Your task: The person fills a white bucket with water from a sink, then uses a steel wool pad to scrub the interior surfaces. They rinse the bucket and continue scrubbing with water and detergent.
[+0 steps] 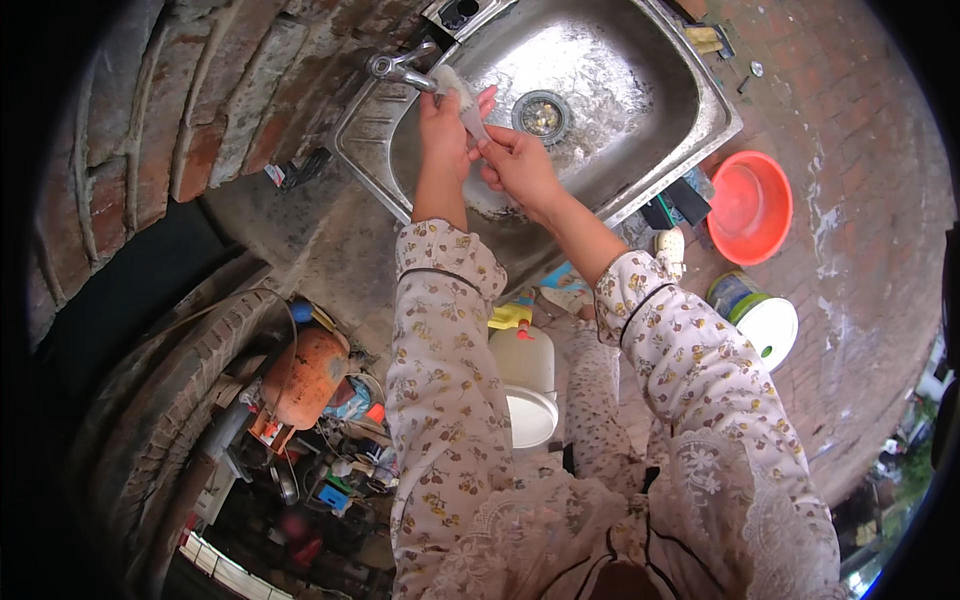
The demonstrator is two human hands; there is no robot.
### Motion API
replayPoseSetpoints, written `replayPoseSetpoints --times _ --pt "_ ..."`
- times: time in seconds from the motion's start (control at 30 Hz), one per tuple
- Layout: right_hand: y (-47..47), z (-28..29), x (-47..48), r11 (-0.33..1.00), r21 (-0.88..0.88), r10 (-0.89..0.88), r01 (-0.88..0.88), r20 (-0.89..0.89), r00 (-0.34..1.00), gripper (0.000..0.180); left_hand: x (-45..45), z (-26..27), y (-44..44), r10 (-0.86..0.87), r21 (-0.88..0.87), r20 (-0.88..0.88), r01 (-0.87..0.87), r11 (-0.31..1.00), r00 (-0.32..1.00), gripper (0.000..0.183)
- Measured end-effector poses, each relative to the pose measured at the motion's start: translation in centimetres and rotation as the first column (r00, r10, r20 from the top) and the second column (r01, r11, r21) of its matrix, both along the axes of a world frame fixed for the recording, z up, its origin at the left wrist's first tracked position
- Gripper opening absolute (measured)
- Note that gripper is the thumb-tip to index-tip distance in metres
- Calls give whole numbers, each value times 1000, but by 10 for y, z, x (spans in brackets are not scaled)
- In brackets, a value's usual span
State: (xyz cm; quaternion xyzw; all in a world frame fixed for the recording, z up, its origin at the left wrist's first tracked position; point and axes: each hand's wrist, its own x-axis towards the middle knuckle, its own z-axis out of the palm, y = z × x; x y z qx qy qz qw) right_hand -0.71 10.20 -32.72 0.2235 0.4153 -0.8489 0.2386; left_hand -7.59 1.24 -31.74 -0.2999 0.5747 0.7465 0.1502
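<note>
A pale-handled brush (471, 120) with whitish bristles is under the spout of the metal tap (401, 73), over the stainless steel sink (592, 67). My left hand (444, 133) is around the brush below its bristles, with some fingertips showing past its far side. The fingers of my right hand (521, 166) pinch the lower end of the handle. Both hands are close together over the sink's near left part. Small pale bits lie in the drain strainer (541, 118). Whether water is running from the tap is hard to tell.
A rough brick wall (217, 97) rises at the left. Right of the sink, an orange-red basin (750, 208) and a lidded bucket (765, 330) stand on the brick floor. Below my arms are a white bucket (525, 360) and a yellow bottle (512, 313). An orange tank (307, 375) stands lower left.
</note>
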Motion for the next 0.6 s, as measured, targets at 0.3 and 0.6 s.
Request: replayPoseSetpoints --times 0.3,0.6 --pt "4 12 10 982 -189 -4 23 100 995 23 0 -24 -13 3 -62 -142 -12 998 990 29" --pt "3 7 4 992 -122 -18 31 106 994 20 1 -16 -11 -250 -214 -116 221 951 961 33"
